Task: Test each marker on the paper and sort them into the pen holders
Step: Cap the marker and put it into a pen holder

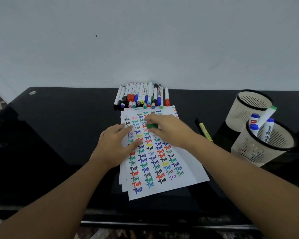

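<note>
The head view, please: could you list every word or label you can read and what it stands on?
"Test": handwritten over and over in many colours on the paper.
"White Board": on a blue-capped marker in the near pen holder.
Print on the yellow pen and on the marker pile: too small or blurred to read.

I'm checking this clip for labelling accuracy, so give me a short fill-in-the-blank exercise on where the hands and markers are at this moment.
1. The left hand rests flat on the ____.
2. The right hand holds a small ____ marker cap over the paper.
3. The sorted markers stand in the ____ pen holder, not the far pen holder.
4. A yellow marker lies on the desk between the paper and the ____.

Missing words: paper; green; near; pen holders
</note>
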